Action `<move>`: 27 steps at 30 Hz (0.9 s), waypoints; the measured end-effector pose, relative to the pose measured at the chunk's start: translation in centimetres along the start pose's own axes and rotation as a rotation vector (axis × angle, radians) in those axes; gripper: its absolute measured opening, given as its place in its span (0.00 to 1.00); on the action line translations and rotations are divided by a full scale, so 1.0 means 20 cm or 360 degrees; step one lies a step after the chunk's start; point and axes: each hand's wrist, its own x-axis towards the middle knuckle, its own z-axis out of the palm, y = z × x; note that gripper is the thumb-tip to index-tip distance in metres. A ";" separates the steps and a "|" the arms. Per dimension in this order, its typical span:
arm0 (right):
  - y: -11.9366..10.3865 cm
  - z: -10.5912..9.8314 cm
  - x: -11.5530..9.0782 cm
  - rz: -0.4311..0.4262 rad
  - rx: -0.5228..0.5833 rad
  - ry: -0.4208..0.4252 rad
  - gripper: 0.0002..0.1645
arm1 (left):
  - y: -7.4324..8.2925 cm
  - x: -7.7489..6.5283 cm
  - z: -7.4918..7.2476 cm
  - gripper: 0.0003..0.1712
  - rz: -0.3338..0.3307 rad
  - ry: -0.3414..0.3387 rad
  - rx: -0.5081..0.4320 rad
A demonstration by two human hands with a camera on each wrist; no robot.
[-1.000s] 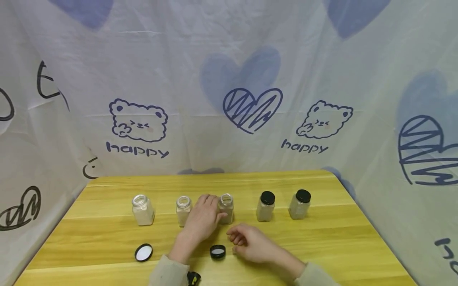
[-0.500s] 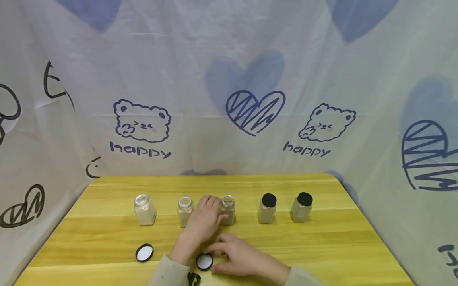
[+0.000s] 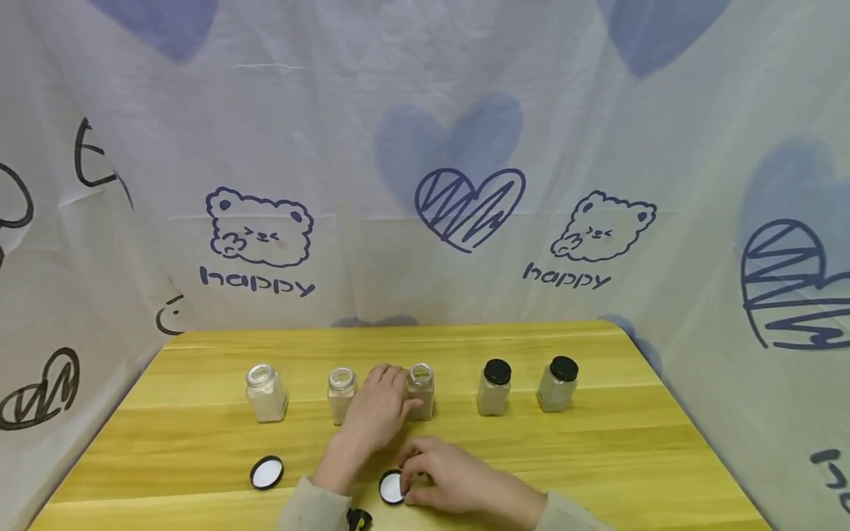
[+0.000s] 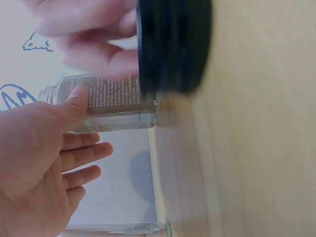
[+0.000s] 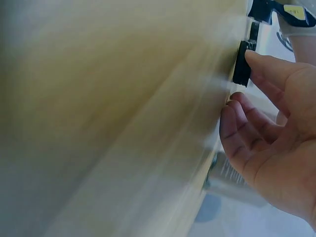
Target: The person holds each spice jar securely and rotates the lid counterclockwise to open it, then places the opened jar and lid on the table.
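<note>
My left hand (image 3: 377,409) reaches to an uncapped glass jar (image 3: 420,394) in the head view. In the left wrist view its thumb lies across the printed side of the jar, with the other fingers behind it. My right hand (image 3: 441,472) is low on the table, its thumb and fingertips at the right edge of a black jar lid (image 3: 392,487), white inside facing up. The right wrist view has the thumb against the lid's edge and several fingers curled beside it. Up close in the left wrist view, the lid (image 4: 175,49) is blurred next to the right fingers.
Two more uncapped jars of pale contents, a far-left jar (image 3: 267,394) and a nearer jar (image 3: 341,398), stand left of my left hand. On the right are two jars with black lids, one jar (image 3: 494,391) and another jar (image 3: 558,387). Another lid (image 3: 267,473) lies front left.
My right hand has moved left and down to the lid. The lid has shifted toward the front, tipped to show more white, then slid slightly right. My left hand stays at the jar.
</note>
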 end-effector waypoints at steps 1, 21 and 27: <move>0.01 -0.01 -0.01 0.0018 0.0011 -0.0004 0.03 | 0.00 0.00 0.00 0.30 -0.0005 -0.0006 -0.0005; 0.04 -0.18 -0.16 0.0285 0.0304 0.0233 0.14 | 0.03 -0.01 -0.05 0.41 -0.0126 -0.0051 -0.0098; 0.10 -0.34 -0.21 0.0370 0.0318 0.0813 0.16 | 0.08 0.04 -0.15 0.41 -0.0069 0.0114 -0.0117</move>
